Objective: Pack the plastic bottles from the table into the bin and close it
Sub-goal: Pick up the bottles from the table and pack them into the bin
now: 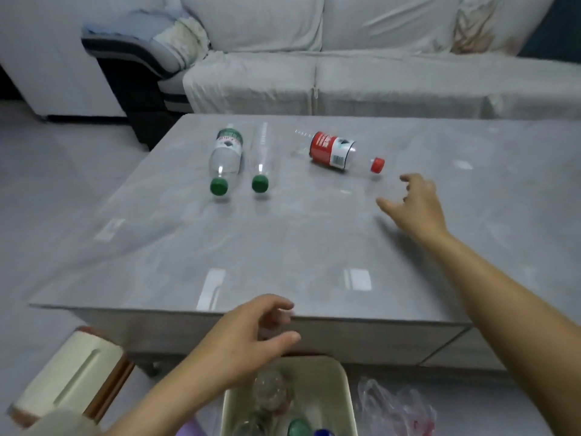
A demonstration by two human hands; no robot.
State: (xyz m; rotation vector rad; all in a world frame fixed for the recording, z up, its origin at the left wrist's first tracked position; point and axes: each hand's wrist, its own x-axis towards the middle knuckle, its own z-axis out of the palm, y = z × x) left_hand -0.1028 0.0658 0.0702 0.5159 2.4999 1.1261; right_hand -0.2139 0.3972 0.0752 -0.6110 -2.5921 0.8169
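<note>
Three plastic bottles lie on the grey table [283, 247]: a green-capped bottle with a green label [225, 158], a clear green-capped bottle [261, 158] beside it, and a red-label bottle with a red cap [341, 152] further right. My right hand [412, 204] hovers open just right of the red cap, fingers spread, touching nothing. My left hand [248, 338] is open above the beige bin [341, 391] at the table's front edge. Inside the bin lie several clear bottles [270, 394], one with a green cap.
A cream bin lid with a brown rim [69, 376] lies on the floor left of the bin. A crumpled plastic bag [396, 407] lies right of it. A white covered sofa [345, 58] stands behind the table.
</note>
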